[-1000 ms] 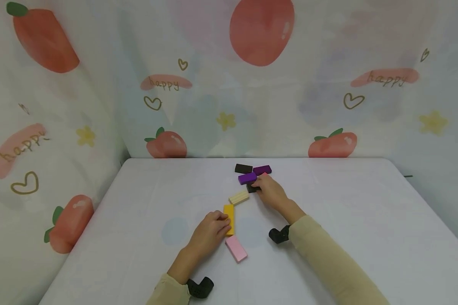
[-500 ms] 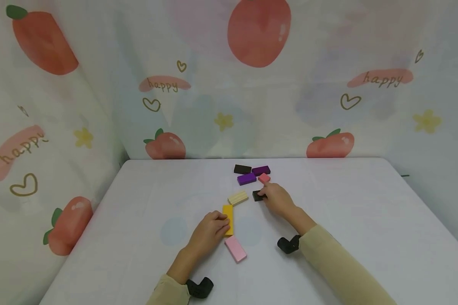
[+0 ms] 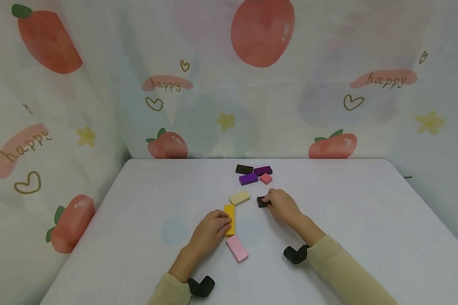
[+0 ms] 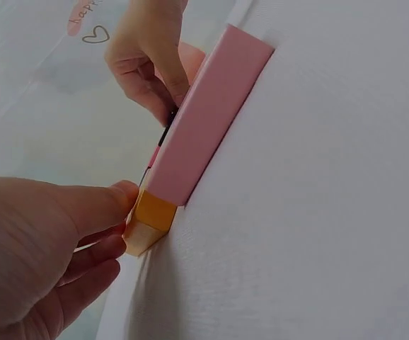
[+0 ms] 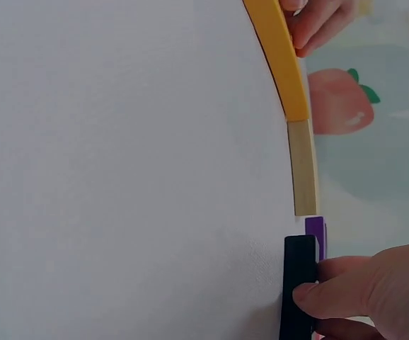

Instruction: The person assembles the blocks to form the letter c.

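Head view: right hand (image 3: 284,206) pinches black block (image 3: 262,202) between thumb and fingers; left hand (image 3: 210,228) grips yellow block (image 3: 230,209). Judged risk: swinging right fingers leftward could clip cream block (image 3: 239,198), ahead of left fingertips. Versus one second ago: black block drawn away from violet block (image 3: 248,179), beyond right fingertips.

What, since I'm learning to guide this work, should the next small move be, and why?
Probably, the right grip should ease its black block toward the cream block: cream, the yellow block and the pink block form a rough line, while the held one sits apart.
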